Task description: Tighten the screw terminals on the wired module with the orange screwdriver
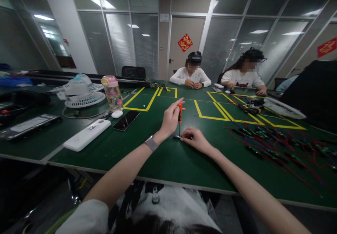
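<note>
An orange-and-black screwdriver [180, 113] stands upright in front of me, its thin shaft pointing down at a small dark part [176, 136] on the green table. My left hand [170, 117] is at the screwdriver's handle, fingers long and reaching past it, with the handle held against them. Low beside the shaft's tip, my right hand [195, 139] has thumb and fingers pinched at the right end of the small part. The part looks like a little circuit board, too small to make out fully.
Red and blue wires with small boards [276, 142] lie heaped on the right. To the left are a phone [126, 120], a white power bank [87, 135], a pink-lidded bottle [113, 93] and a fan [84, 95]. Two people sit opposite, beyond yellow tape outlines [210, 117].
</note>
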{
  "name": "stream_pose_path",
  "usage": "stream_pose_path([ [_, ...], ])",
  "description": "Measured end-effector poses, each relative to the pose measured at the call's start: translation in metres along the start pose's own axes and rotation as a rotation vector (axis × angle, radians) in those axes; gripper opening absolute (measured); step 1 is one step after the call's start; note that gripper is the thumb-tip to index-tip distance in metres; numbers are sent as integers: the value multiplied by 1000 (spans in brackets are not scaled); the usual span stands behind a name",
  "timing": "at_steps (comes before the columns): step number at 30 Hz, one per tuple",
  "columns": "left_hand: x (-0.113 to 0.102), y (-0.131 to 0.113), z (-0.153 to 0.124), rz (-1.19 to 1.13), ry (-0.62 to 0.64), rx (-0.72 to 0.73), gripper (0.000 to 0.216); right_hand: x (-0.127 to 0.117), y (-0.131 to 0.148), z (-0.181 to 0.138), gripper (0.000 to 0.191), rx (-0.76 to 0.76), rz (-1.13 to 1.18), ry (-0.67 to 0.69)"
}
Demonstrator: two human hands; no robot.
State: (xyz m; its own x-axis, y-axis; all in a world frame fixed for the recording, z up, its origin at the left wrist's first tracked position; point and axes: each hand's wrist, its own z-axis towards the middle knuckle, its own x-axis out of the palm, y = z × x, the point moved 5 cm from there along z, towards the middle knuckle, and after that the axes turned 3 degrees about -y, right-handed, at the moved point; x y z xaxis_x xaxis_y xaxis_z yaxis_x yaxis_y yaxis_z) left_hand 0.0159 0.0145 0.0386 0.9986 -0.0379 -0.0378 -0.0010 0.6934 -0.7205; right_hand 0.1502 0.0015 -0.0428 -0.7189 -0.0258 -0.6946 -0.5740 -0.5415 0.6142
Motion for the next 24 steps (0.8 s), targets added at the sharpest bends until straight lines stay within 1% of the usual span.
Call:
stream_pose_path([
  [2, -1, 0, 0, 49, -37, 18, 33, 0, 0, 0, 13, 2, -8, -2],
  [5, -4, -7, -1, 199, -93, 102, 28, 0, -1, 0, 13, 0, -18, -2],
  [7, -6, -11, -1, 267, -106, 139, 24, 0, -1, 0, 13, -2, -19, 1],
  [10, -6, -12, -1, 254, -84, 153, 25, 1, -2, 0, 14, -8, -11, 1],
  [15, -2, -8, -1, 145, -20, 140, 33, 2, -4, 0, 15, -8, -6, 1],
  [17, -2, -8, -1, 166, -45, 134, 30, 2, -4, 0, 15, -7, -7, 0],
  [21, -7, -16, -3, 304, -141, 172, 21, 2, -3, 1, 15, -3, -7, 1],
  [24, -8, -17, -2, 294, -134, 172, 22, 1, -2, 1, 14, -1, -20, 1],
])
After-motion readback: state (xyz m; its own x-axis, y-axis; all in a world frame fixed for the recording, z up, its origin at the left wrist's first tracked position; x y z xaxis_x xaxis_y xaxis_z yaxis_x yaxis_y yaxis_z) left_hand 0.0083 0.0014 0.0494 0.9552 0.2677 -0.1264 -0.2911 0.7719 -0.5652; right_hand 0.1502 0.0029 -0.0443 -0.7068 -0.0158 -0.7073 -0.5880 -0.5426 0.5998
